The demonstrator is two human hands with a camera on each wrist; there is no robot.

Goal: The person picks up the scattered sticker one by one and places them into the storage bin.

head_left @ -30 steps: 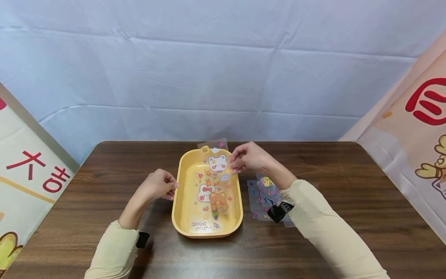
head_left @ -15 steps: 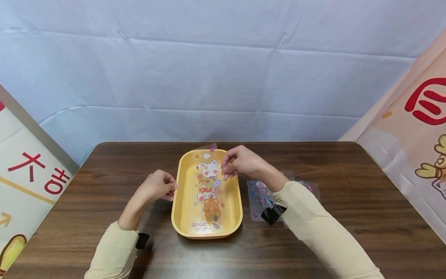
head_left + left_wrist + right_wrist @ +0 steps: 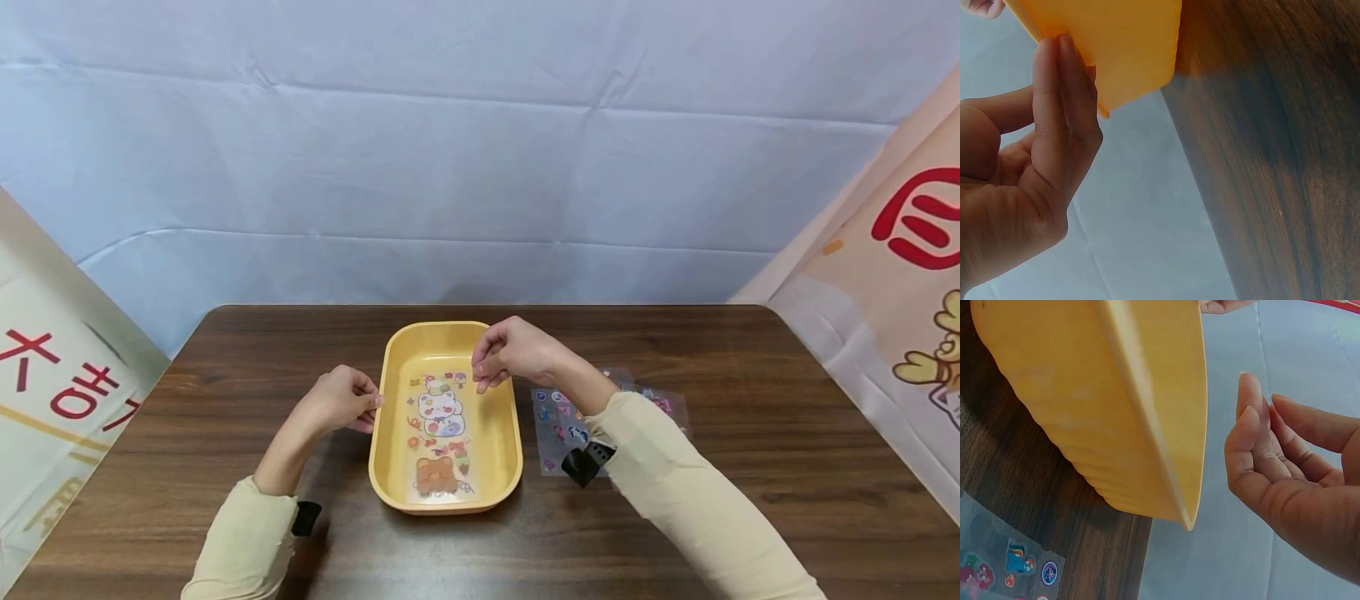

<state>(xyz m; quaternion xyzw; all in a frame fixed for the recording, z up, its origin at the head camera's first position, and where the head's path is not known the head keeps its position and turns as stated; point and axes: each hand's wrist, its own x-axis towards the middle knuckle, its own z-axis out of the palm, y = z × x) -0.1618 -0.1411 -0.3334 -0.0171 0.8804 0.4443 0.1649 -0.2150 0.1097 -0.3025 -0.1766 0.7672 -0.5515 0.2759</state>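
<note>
A yellow tray (image 3: 497,450) with rounded corners stands on the wooden table. Transparent sticker sheets (image 3: 441,429) with cartoon bears and a rabbit lie inside it, overlapping one another. My left hand (image 3: 347,398) pinches the tray's left rim between thumb and fingers; the left wrist view shows the fingers (image 3: 1049,94) against the yellow outer wall. Over the far right part of the tray hovers my right hand (image 3: 517,354), its fingers loosely bent. In the right wrist view, nothing shows between that hand's thumb and fingers (image 3: 1249,394).
More transparent sticker sheets (image 3: 558,425), with small colourful pony figures, lie on the table (image 3: 750,467) right of the tray, partly under the right forearm. A pale cloth (image 3: 480,167) hangs behind the table, and printed banners stand at both sides.
The top sticker sheet has left my right hand and dropped into the tray. That hand moved slightly left over the tray. My left hand has stayed at the rim.
</note>
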